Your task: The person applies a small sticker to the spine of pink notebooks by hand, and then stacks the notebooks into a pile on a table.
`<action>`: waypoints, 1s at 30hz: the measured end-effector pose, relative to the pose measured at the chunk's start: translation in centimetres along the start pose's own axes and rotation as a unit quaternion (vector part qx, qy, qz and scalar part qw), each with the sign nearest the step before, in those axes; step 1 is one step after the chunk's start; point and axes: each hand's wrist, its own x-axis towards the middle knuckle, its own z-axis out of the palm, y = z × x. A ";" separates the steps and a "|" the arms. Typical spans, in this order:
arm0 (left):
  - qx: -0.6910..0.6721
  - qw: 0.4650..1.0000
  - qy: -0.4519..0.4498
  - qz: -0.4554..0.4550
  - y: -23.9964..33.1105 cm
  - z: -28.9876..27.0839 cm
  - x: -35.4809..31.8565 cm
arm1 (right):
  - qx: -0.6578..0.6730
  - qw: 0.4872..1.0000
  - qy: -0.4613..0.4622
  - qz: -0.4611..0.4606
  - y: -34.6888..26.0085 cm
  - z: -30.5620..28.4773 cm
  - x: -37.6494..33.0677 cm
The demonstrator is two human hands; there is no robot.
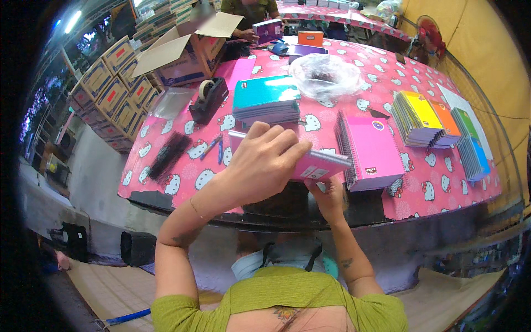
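Over the table's near edge I hold a pink spiral notebook (323,164), tilted on edge with its wire binding upward. My left hand (265,155) is closed over its upper edge, fingers curled to the far side and partly hidden. My right hand (329,196) pinches the lower edge close to the right corner. Just right of it lies a stack of pink spiral notebooks (371,146). Beyond my left hand stands a stack of teal spiral notebooks (266,97). Two pens (215,149) lie to the left of that hand.
A tape dispenser (209,100), black wire spirals (167,157) and an open cardboard box (185,58) are at left. Yellow notebooks (416,113), orange ones (445,123) and blue ones (473,157) stand at right. Behind the teal stack is a clear plastic bag (326,77). A person (249,11) works opposite.
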 end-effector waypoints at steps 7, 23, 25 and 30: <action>0.068 0.987 -0.043 -0.138 0.7 6.1 -8.7 | 0.022 0.998 -0.045 -0.034 0.0 1.8 -0.4; -0.296 0.809 0.183 -0.474 -4.2 10.8 -18.0 | 0.041 0.998 -0.043 0.025 2.0 0.9 1.3; 0.067 0.865 0.153 -0.474 -13.0 10.9 -23.6 | 0.033 0.998 -0.046 0.016 1.6 1.0 1.5; 0.256 0.811 -0.059 -0.523 -20.9 7.9 -33.2 | -0.263 0.899 0.056 -0.345 -6.9 4.7 1.8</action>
